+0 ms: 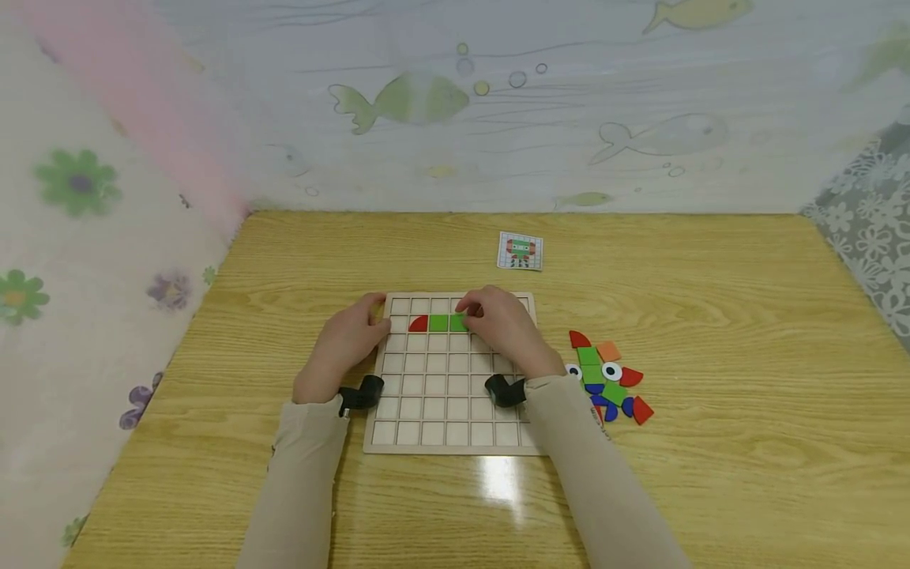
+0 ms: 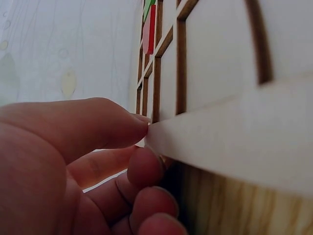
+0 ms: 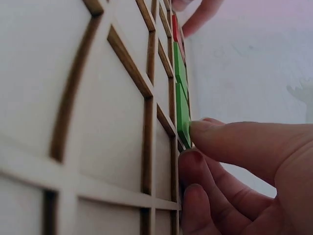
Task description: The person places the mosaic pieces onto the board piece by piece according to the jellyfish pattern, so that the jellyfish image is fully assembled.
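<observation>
A pale wooden grid board [image 1: 434, 408] lies on the table. My left hand [image 1: 341, 340] holds its left edge near the far corner; the left wrist view has the thumb against the rim and the other fingers curled beside it. In the second row from the back sit a red quarter-circle piece [image 1: 419, 324] and a green square [image 1: 438, 322]. To their right, my right hand [image 1: 503, 322] pinches another green square [image 3: 182, 115] by its edge, between thumb and finger. That square sits at its cell, and the fingertips partly cover it in the head view.
Right of the board lies a loose cluster of pieces: green squares [image 1: 614, 393], red quarter circles [image 1: 630, 376], blue pieces [image 1: 628, 407], an orange square [image 1: 607, 351] and white eye discs [image 1: 611, 371]. The right sleeve hides part of it. A picture card [image 1: 520, 251] lies behind the board.
</observation>
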Tool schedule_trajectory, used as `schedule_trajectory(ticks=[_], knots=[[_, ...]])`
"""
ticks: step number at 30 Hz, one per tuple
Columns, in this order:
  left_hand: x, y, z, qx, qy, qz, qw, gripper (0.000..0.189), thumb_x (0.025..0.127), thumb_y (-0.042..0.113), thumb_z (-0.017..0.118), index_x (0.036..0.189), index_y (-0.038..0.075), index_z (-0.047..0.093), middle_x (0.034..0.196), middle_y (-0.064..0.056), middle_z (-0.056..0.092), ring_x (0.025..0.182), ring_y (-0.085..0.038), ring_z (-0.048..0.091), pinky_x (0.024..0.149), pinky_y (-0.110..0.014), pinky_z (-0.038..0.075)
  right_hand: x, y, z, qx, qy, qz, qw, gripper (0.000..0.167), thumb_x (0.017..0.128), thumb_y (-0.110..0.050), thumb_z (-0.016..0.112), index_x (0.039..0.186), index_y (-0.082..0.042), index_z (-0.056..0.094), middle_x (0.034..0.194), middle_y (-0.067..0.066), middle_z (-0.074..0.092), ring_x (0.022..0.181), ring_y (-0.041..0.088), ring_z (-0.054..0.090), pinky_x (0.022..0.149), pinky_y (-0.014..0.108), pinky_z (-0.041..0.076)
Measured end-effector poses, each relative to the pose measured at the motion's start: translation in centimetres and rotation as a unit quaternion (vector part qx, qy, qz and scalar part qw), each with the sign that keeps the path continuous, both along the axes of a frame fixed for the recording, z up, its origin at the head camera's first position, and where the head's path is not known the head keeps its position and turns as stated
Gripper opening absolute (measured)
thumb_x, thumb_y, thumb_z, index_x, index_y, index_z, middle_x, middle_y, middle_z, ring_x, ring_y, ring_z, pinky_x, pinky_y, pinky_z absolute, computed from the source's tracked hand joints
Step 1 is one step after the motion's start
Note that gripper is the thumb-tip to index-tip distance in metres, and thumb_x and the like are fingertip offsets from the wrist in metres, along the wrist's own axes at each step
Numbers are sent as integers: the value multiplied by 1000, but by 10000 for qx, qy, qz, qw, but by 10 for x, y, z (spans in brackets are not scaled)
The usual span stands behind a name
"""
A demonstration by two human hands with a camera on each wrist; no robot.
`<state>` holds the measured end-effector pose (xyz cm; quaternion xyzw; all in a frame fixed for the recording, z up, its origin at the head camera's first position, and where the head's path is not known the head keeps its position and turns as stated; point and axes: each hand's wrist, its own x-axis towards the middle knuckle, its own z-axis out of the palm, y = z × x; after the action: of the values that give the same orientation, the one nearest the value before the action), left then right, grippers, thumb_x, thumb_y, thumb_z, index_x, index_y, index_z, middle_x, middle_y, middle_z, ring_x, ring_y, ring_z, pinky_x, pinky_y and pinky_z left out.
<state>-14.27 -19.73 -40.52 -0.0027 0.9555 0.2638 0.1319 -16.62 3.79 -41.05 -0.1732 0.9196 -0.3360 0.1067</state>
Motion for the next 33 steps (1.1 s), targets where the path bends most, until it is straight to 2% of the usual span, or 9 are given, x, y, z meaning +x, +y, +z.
schedule_trajectory(ticks=[6,15,23,33], knots=[[1,-6,-2,24,-45,63,10000,51,89,29,47,136,15,34,79,-1,54,54,-16,48,57,-30,37,0,2,3,-143,-165,122,9997,17,85,-19,58,102,-18,64,91,-4,57,84,13,52,75,29,42],[1,-8,-3,169,-52,40,9998,51,89,29,47,137,14,34,77,-2,54,53,-16,48,56,-30,38,3,7,8,-400,-97,-246,9989,20,88,-25,56,104,-17,64,97,-6,56,85,13,51,73,30,42],[-1,-6,-3,225,-24,11,9997,51,89,29,47,137,15,35,75,-1,54,51,-16,48,55,-31,38,10,20,14,-295,-198,-97,9993,21,89,-29,54,105,-19,63,101,-6,56,88,13,51,76,32,42],[-1,-3,-2,161,35,0,9999,51,89,29,47,136,14,35,73,-2,53,52,-17,45,52,-31,37,16,46,20,-194,-94,69,9997,19,91,-21,50,104,-20,65,105,-6,58,91,15,52,79,33,42]])
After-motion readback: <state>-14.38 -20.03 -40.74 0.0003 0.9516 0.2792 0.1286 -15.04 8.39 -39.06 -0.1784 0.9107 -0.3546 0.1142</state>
